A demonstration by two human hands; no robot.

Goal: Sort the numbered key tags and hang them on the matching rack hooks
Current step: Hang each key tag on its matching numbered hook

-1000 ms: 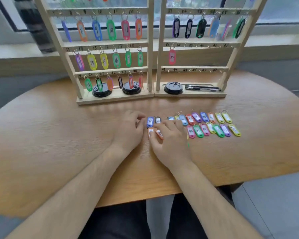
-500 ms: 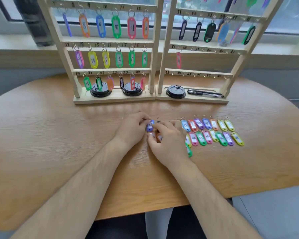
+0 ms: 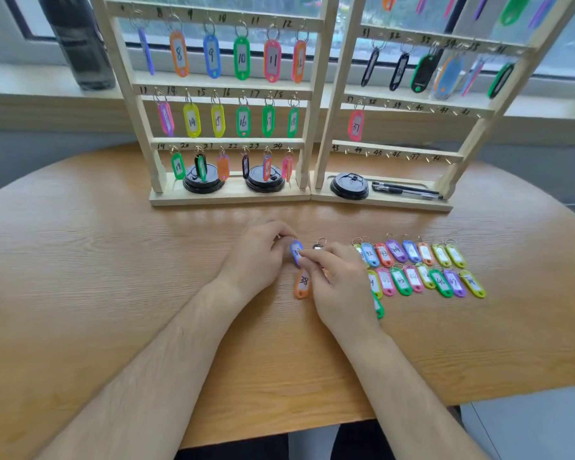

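In the head view, the left hand (image 3: 258, 257) and right hand (image 3: 341, 288) are now together pinching the blue key tag (image 3: 296, 252) lifted just off the table (image 3: 113, 293), baring orange tag 38 (image 3: 302, 284) lying nearer, likely next for the right-hand rack (image 3: 399, 155).

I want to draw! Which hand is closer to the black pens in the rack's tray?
Right. The right hand sits on the table in front of the black pens, slightly to their left; the left hand is farther left. Both pinch the blue key tag.
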